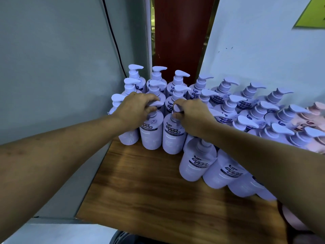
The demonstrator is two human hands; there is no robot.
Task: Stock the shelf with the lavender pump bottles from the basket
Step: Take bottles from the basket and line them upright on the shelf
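Wooden shelf (149, 182) carries rows of lavender bottles (193, 164). Reaching forward palm-down, the left hand (135, 110) curls round one front bottle's pump; the right hand (193, 115) pinches the neighbouring pump. Both bottles stand upright.

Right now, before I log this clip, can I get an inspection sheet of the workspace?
Surface: wooden shelf, brown wood grain.
Job's things: lavender pump bottles upright in rows at the back and right; basket not in view.
Clutter: pink pump bottles at far right.
Hands: left hand grips the pump of a front bottle; right hand pinches the pump of the neighbouring bottle.
Cables: black cable down the grey left wall.
Surroundings: dark red panel between walls; yellow-green sign top right.
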